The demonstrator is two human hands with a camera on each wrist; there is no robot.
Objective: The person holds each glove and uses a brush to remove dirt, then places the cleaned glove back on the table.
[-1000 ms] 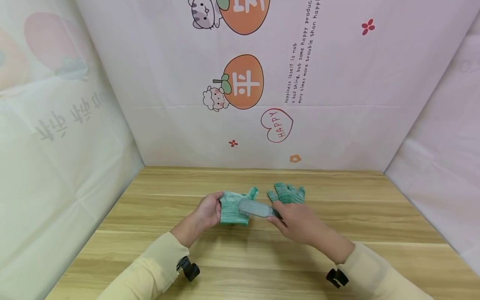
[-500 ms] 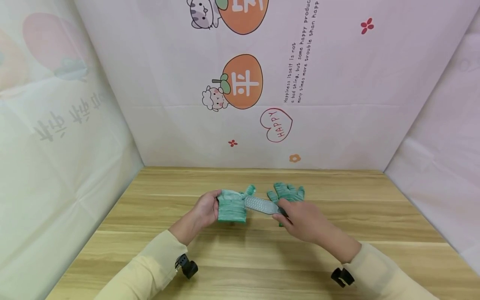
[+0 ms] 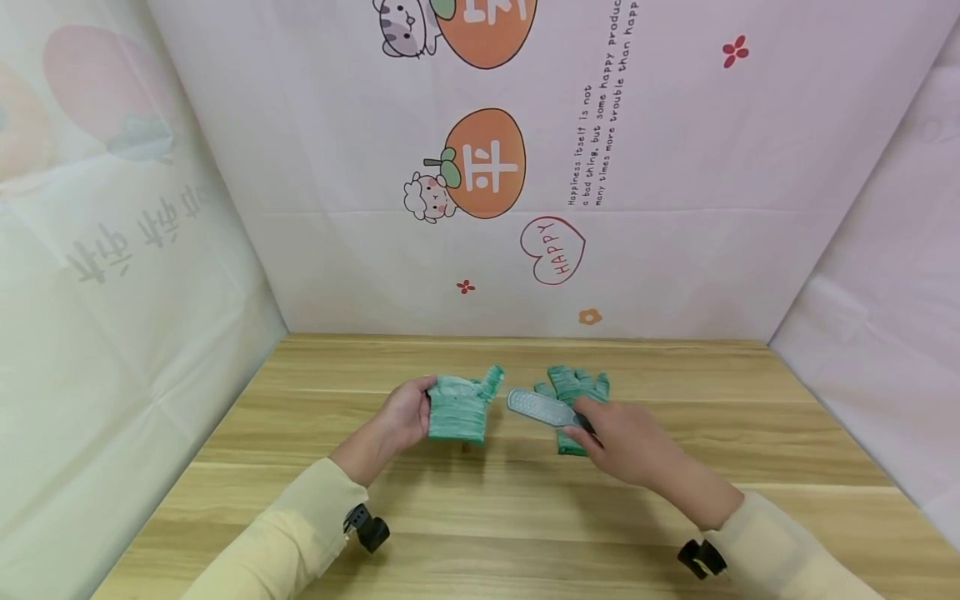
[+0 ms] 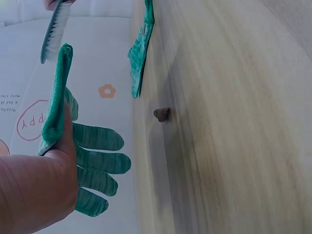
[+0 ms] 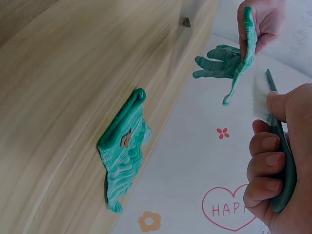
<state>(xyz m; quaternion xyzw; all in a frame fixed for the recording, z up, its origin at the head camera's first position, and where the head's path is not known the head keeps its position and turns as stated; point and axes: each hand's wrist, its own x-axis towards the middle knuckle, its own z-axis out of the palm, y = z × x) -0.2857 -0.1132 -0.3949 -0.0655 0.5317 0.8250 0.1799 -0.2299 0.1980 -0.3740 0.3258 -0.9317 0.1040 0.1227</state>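
My left hand (image 3: 405, 417) holds up a green streaked knit glove (image 3: 457, 412) by its side, cuff toward me. In the left wrist view the fingers of this glove (image 4: 100, 156) hang down beyond my hand. My right hand (image 3: 633, 442) grips the dark green handle of a scrubbing brush (image 3: 540, 407). Its white bristles (image 5: 261, 95) face the held glove, with a gap between them. A matching second glove (image 5: 122, 156) lies on the table, partly behind my right hand in the head view. It bears a brown patch (image 5: 126, 140).
A small brown lump (image 4: 162, 114) sits on the wood-grain table (image 3: 480, 533) below the held glove. Printed white cloth (image 3: 360, 267) stands as a wall behind the table, with more cloth along both sides. Black straps (image 3: 367, 527) are at both wrists.
The brush has moved right, off the held glove's face, uncovering it. My left hand has shifted slightly left and away with the glove. More of the second glove's cuff shows.
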